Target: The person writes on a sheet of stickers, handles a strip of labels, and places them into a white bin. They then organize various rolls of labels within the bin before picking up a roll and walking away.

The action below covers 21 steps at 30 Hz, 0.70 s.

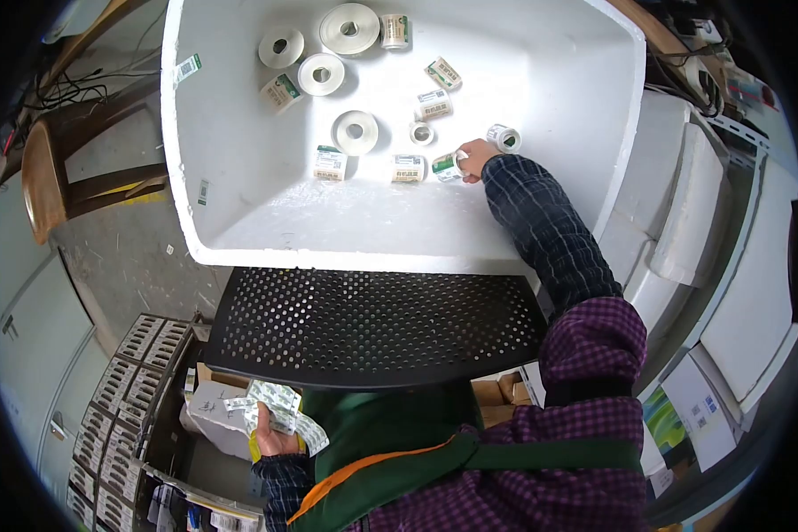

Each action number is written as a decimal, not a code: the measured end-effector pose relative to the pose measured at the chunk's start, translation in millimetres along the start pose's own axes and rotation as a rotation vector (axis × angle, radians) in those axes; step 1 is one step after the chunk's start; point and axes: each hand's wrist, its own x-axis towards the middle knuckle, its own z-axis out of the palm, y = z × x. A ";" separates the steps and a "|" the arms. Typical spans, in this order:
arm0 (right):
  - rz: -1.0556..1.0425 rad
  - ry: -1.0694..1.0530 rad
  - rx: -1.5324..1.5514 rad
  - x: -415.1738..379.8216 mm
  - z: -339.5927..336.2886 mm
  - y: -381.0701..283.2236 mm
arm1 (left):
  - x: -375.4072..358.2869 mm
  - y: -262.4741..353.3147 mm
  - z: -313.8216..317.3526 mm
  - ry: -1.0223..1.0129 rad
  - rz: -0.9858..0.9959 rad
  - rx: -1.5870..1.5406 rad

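My right hand (479, 160) reaches down into a large white foam box, its fingers closed on a small roll of green-and-white labels (445, 168). Just beyond it lies another label roll (505, 138), and to its left a label roll (408, 168) rests on its side. Low in the view, beside the green apron (377, 421), my left hand (276, 440) is closed around several loose strips of printed labels (279, 404). Its thumb lies across the strips.
The white foam box (363, 258) sits above a black perforated chair seat (381, 324). Larger label rolls (349, 29) lie inside it towards the back. A wooden chair (44, 182) is at the left, stacked boxes (120, 417) at lower left, white foam containers (683, 204) at the right.
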 end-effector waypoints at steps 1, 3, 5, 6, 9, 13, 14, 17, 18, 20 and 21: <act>0.001 0.000 0.000 -0.8 -0.6 -0.2 | 0.2 -0.1 -0.3 0.000 -0.001 0.001; 0.188 -0.069 0.346 -5.4 -3.4 -1.9 | 0.7 -0.1 1.0 -0.015 -0.001 -0.006; 0.199 -0.105 0.346 -12.8 -7.8 -5.8 | 4.1 -1.4 -2.2 -0.024 -0.018 -0.015; 0.231 -0.196 0.384 -12.8 -9.5 -5.6 | 4.8 -1.3 -2.4 -0.030 -0.031 -0.024; 0.259 -0.330 0.497 -9.1 -9.3 -1.0 | 4.7 -1.2 -1.0 -0.015 -0.034 -0.031; 0.271 -0.312 0.597 -9.2 -6.3 -0.1 | 6.0 -1.9 -3.7 0.005 -0.018 -0.026; 0.272 -0.312 0.597 -7.9 -5.7 1.1 | 5.9 -1.7 -3.4 0.007 -0.019 -0.028; 0.274 -0.327 0.581 -1.7 -2.9 4.7 | 5.4 -0.8 0.1 0.001 -0.022 -0.031; 0.267 -0.183 0.483 -3.3 -0.2 2.5 | 4.9 -0.3 1.9 -0.009 -0.023 -0.033; 0.255 -0.041 0.383 -7.6 3.2 -1.3 | 3.0 1.4 7.4 0.000 -0.036 -0.041; 0.175 0.070 0.218 -11.7 4.3 -3.4 | 1.7 2.2 9.2 0.010 -0.052 -0.046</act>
